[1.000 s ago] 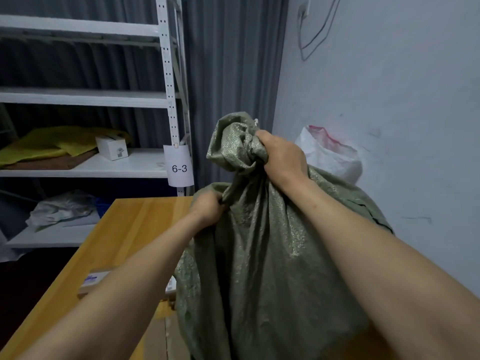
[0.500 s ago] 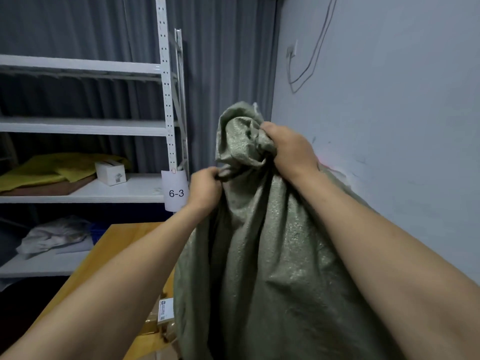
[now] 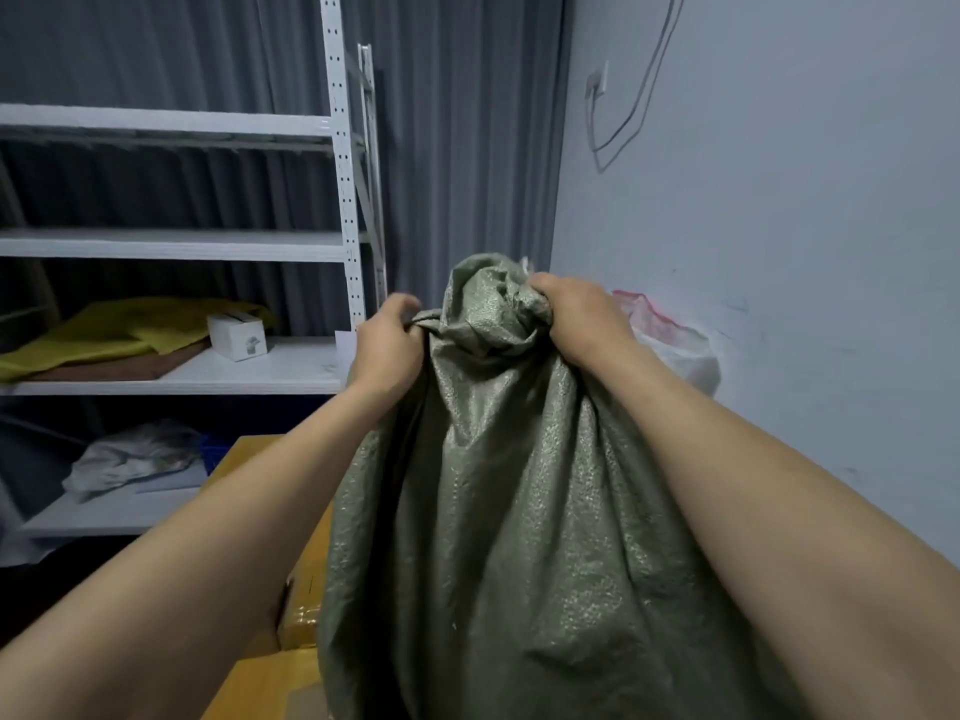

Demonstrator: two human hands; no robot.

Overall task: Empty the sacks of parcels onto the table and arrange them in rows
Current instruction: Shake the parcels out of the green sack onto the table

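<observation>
A big olive-green woven sack (image 3: 498,537) hangs upright in front of me over the wooden table (image 3: 244,454). My right hand (image 3: 576,317) grips its bunched top end. My left hand (image 3: 387,348) pinches a fold of the fabric just to the left of that bunch. Below my left forearm, brown taped parcels (image 3: 298,623) lie on the table beside the sack's lower left side. The sack hides most of the table and whatever is under it.
A white metal shelf rack (image 3: 343,200) stands at the left, holding a yellow bag (image 3: 114,330), a small white box (image 3: 237,336) and crumpled plastic (image 3: 130,454) lower down. A white sack (image 3: 670,345) leans against the grey wall behind the green one.
Both hands lifted the sack higher, then came down a little. The white sack behind shows again. Parcels have appeared on the table at the sack's lower left.
</observation>
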